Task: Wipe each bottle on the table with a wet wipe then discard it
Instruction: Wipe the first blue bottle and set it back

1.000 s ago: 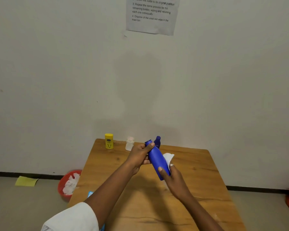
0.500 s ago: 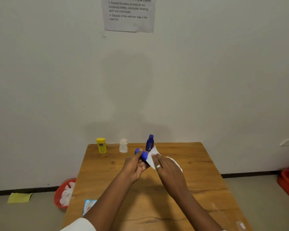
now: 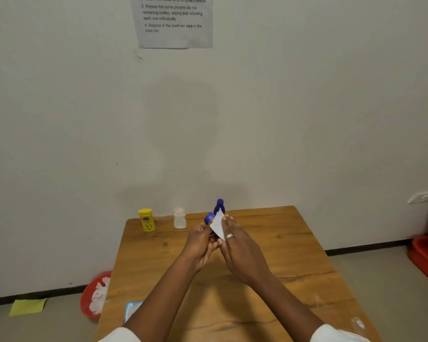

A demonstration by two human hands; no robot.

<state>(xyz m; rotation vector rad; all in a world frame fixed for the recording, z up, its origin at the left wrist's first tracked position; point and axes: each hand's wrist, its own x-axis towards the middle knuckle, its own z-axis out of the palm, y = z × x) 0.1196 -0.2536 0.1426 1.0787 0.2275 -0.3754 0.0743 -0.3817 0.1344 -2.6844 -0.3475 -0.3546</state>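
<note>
wooden table (image 3: 282, 243), folded white wipe (image 3: 218, 225)

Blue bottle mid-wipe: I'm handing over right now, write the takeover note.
Left hand grips the blue bottle above the table; only its cap end shows.
Right hand presses the wipe against it.
Standing along the far edge: yellow bottle, clear bottle, dark blue bottle.
Red bin on the floor to the left holds used wipes; wipe pack at the table's near left edge.
Done: cannot tell which standing bottles are wiped.
Left: finish this one, set it back, wipe any others, bin the wipe.
</note>
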